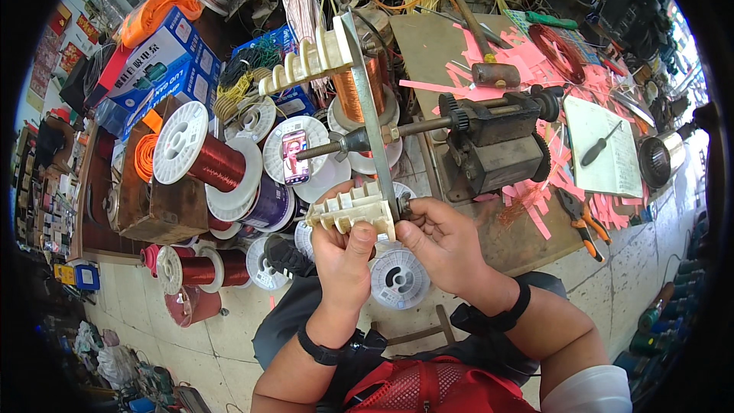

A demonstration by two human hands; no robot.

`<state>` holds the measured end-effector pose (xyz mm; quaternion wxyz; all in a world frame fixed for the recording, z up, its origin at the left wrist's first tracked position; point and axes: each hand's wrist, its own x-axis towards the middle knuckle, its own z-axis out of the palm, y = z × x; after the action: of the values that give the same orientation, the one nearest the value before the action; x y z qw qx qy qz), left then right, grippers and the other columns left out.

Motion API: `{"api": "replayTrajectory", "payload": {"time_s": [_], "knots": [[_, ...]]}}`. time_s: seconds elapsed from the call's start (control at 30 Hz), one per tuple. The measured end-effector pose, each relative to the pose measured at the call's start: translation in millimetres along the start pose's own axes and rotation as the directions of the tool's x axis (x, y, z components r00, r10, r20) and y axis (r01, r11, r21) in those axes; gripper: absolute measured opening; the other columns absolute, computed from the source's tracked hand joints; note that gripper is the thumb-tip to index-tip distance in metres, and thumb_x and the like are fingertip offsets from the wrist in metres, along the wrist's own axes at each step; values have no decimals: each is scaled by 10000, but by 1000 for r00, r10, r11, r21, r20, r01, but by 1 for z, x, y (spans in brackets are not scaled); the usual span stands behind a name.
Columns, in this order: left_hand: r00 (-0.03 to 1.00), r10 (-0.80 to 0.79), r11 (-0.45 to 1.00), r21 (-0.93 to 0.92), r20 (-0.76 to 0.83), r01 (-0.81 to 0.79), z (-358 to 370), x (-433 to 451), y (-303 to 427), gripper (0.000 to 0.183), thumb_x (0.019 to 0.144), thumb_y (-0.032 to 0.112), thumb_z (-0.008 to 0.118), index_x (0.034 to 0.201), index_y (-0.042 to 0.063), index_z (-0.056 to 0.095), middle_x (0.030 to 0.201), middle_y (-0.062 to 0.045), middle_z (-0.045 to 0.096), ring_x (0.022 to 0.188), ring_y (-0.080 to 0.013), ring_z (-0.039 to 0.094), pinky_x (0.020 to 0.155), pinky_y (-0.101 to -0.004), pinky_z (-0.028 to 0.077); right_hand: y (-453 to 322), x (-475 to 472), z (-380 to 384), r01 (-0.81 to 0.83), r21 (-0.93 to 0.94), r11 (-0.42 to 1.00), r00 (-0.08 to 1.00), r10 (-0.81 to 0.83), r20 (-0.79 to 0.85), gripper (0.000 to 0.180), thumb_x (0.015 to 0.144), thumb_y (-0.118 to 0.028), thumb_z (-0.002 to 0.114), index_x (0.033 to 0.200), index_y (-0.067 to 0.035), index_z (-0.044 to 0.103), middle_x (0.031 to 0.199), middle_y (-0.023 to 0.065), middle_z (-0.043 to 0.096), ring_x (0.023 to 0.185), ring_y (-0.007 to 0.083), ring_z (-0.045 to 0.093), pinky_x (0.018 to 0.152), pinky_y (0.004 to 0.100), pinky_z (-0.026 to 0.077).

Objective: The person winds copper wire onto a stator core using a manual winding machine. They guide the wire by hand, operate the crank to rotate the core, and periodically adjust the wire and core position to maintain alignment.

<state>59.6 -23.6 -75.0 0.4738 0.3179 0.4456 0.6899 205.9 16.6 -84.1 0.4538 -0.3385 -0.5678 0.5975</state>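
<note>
My left hand (345, 261) holds the lower stepped plastic winding former (352, 211), thumb on its near side, other fingers partly hidden behind it. The fingers of my right hand (444, 238) grip a small wing nut (403, 205) on the opposite face of a flat metal bar (373, 120), at its lower end. A second stepped former (309, 62) is fixed at the bar's upper end. Through the bar's middle runs a threaded shaft (314, 150) with a larger wing nut (342, 148). That shaft leads to a geared hand coil winder (496, 152) on the bench.
Spools of copper wire (217, 163) stand at left; a lit phone (296, 158) rests on a white spool. On the bench (504, 241) lie a mallet (496, 75), pink strips (530, 63), orange-handled pliers (582, 223), and a notebook (602, 146) with a screwdriver (599, 146).
</note>
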Motion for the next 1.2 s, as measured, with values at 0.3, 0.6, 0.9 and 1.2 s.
{"api": "replayTrajectory", "payload": {"time_s": [0.3,0.6,0.9,1.2], "knots": [[1000,8,1000,-19,9,-7,1,0,-2,895,834,519,803,1411,-34,400,1248,-97,598,1078,-159,613,918,-297,512,1,-1,1,-9,0,1000,1000,9,-12,229,959,-87,668,1124,62,611,943,99,696,790,135,663,709,293,545],[1000,-9,999,-35,1,9,2,0,-1,889,836,506,808,1405,-45,406,1232,-100,607,1071,-154,616,919,-294,509,4,-2,-1,-38,-13,999,999,38,-5,237,957,-97,676,1121,62,613,951,100,701,827,137,664,740,289,546],[1000,-11,999,-35,-2,11,3,0,-2,869,841,492,810,1397,-47,415,1217,-100,614,1063,-153,619,919,-289,506,-14,-5,-6,-5,-66,998,1000,6,10,284,936,-49,683,1195,17,583,896,15,586,777,59,550,698,224,460],[999,34,997,71,27,-36,1,1,-4,916,868,588,727,1424,-54,384,1195,-126,637,1019,-177,651,876,-312,540,-17,0,-5,-79,33,996,997,79,9,306,928,-13,677,1221,25,600,866,-14,565,751,27,515,665,185,428]]}}
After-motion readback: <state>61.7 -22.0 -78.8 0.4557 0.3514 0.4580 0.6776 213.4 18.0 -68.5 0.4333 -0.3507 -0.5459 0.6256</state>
